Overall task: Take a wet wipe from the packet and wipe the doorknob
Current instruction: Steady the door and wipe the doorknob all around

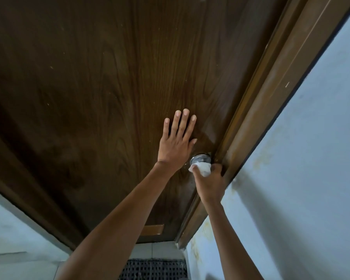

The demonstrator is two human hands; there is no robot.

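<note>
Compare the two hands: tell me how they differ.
The left hand lies flat on the door, fingers straight and spread; the right hand curls round a wipe on the doorknob. The left hand holds nothing; the right grips the wipe. The left sits higher on the door than the right. Both are bare.

The left hand (pixel 175 145) is lying flat on the brown door (pixel 89 98), fingers straight, just left of the knob (pixel 199 158). The right hand (pixel 210 184) is holding a white wipe (pixel 202 168) and pressing it on the shiny knob. A blue wall (pixel 311 158) is standing on the right. A dark mat (pixel 154 269) is lying below the door.
</note>
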